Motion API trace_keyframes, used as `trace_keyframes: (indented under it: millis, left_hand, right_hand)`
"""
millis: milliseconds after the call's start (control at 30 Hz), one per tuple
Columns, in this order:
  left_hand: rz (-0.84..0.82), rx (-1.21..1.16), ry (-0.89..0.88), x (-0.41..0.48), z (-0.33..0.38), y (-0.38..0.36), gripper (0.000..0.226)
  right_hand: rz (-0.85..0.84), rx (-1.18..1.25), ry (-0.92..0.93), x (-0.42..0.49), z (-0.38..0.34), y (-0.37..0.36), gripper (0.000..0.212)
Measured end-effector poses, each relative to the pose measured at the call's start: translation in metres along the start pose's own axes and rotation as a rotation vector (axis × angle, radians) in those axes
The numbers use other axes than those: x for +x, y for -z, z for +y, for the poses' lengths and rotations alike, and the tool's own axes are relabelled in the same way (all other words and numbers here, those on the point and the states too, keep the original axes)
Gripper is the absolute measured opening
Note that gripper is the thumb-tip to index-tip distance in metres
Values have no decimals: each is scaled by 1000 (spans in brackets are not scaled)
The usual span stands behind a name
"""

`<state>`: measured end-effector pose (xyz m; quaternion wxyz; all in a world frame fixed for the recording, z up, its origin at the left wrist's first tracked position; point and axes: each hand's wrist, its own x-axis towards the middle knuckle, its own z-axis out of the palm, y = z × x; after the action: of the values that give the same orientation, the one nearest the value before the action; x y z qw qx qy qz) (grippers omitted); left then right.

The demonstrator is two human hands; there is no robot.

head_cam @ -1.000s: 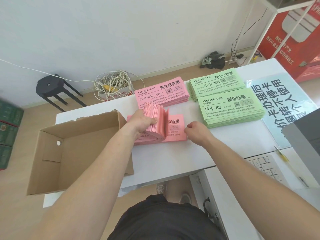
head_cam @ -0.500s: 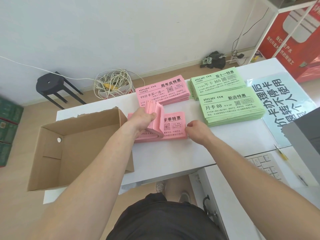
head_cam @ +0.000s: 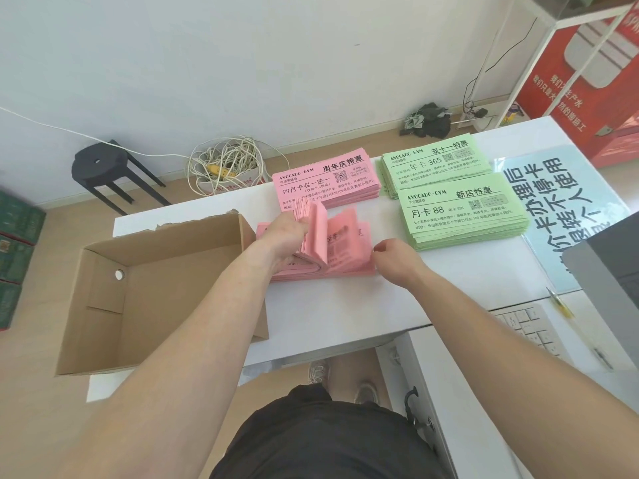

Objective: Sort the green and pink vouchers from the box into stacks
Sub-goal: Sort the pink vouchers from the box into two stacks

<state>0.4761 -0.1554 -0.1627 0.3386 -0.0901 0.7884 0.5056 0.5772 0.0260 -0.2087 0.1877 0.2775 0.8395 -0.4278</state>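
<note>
On the white table (head_cam: pixel 345 316) lies a near stack of pink vouchers (head_cam: pixel 345 250). My left hand (head_cam: pixel 287 236) grips a thick bundle of its sheets, bent upward, while loose sheets fan and fall to the right. My right hand (head_cam: pixel 394 257) sits at the stack's right edge with its fingers curled against it. Behind lies a second pink stack (head_cam: pixel 325 181). Two green stacks rest to the right, one far (head_cam: pixel 435 164) and one near (head_cam: pixel 460 212). The open cardboard box (head_cam: pixel 155 292) stands at the left, its visible inside bare.
A blue printed sign (head_cam: pixel 560 202) lies right of the green stacks. A keyboard (head_cam: pixel 532 326) and a yellow pen (head_cam: pixel 560 302) sit on the lower desk at right, next to a grey device (head_cam: pixel 608 271). On the floor behind are a black stool (head_cam: pixel 103 167) and a cable coil (head_cam: pixel 224 164).
My left hand has let more pink sheets flick over to the right, so the top voucher's print is now blurred and partly covered. My right hand stays at the stack's right edge.
</note>
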Motion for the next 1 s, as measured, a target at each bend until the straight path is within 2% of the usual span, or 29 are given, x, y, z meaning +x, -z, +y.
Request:
trace_keyframes:
  millis: [100, 333, 1000]
  left_hand:
    - [6, 4, 12, -1, 1, -1, 32]
    - [-39, -18, 5, -8, 6, -3, 24]
    - [-63, -108, 50, -16, 12, -6, 27]
  right_hand:
    - [8, 11, 1, -3, 0, 0, 33]
    - [6, 46, -12, -9, 0, 5, 34]
    - [10, 98, -45, -22, -1, 8, 36]
